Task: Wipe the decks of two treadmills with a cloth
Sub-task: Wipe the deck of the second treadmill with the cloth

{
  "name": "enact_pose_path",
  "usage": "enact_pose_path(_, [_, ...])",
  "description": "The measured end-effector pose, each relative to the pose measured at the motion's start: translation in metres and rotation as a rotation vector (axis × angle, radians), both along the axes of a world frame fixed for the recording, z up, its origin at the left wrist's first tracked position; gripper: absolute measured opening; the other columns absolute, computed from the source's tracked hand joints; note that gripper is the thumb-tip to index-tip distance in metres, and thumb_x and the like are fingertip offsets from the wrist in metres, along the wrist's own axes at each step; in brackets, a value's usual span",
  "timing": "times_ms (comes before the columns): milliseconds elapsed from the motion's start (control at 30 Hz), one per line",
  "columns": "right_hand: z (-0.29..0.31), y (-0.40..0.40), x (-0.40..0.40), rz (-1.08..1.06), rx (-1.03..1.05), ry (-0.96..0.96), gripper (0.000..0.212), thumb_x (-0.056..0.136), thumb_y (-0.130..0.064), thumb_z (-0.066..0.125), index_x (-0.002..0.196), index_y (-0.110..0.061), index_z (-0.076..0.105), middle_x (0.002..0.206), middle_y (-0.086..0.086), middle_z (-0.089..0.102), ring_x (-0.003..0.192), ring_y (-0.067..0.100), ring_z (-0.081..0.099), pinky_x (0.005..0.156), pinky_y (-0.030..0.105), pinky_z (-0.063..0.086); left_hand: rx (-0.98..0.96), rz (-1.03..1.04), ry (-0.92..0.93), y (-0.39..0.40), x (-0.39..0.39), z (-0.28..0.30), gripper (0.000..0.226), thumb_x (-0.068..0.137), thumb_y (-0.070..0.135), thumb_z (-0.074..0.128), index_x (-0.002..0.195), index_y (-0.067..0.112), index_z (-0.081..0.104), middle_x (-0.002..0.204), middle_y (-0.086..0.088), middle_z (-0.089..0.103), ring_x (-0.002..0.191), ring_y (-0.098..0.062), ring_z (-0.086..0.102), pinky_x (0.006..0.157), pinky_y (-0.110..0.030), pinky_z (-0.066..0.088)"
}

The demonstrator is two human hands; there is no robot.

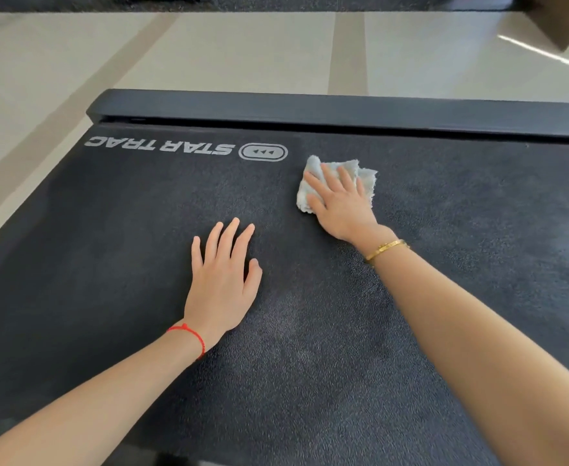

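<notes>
A dark textured treadmill deck (108,264) fills most of the view, with a white "STAR TRAC" logo (162,148) printed near its far edge. A small pale grey cloth (365,174) lies bunched on the deck right of the logo. My right hand (340,203), a gold bracelet on its wrist, presses flat on the cloth with straight fingers. My left hand (222,280), a red string on its wrist, rests flat on the bare deck with fingers spread, nearer to me and left of the cloth.
A black side rail (343,111) borders the deck's far edge. Beyond it lies pale tiled floor (209,52). A dark strip with equipment runs along the top of the view, and a brown object (558,21) sits at the top right.
</notes>
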State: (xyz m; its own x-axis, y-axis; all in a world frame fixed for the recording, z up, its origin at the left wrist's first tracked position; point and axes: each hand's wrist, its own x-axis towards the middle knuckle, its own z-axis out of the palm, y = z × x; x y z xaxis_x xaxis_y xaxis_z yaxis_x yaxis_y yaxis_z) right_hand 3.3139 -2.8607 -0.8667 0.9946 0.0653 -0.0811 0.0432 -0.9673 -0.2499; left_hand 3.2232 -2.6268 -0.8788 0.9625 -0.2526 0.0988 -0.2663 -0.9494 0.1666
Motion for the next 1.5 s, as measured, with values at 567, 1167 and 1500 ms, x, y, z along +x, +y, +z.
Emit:
enact_pose_path(567, [0.0,0.013,0.091,-0.106,0.001,0.018,0.05,0.106,-0.038,0.017,0.156,-0.038,0.011,0.166,-0.003,-0.001,0.152,0.028,-0.007,0.122,0.05,-0.008,0.031,0.022,0.02,0.0,0.002,0.003,0.063,0.095,0.044,0.016,0.154,0.027,0.024,0.163,0.003,0.019,0.151,-0.02,0.013,0.122,-0.052,0.012])
enact_pose_path(1167, [0.0,-0.043,0.09,-0.051,-0.012,-0.058,0.052,0.105,-0.04,0.021,0.157,-0.035,0.013,0.166,0.001,0.007,0.152,0.03,0.001,0.122,0.051,-0.001,0.029,0.02,0.034,-0.001,0.003,0.003,0.063,0.094,0.045,0.016,0.154,0.027,0.025,0.162,0.003,0.02,0.151,-0.019,0.012,0.122,-0.052,0.012])
enact_pose_path(1500, [0.0,0.028,0.089,0.163,0.02,-0.065,0.051,0.105,-0.037,0.019,0.156,-0.032,0.016,0.164,0.003,0.017,0.152,0.032,0.002,0.12,0.053,0.001,0.052,0.029,0.035,-0.001,0.003,0.003,0.064,0.093,0.044,0.016,0.154,0.027,0.025,0.162,0.003,0.019,0.151,-0.019,0.012,0.121,-0.051,0.011])
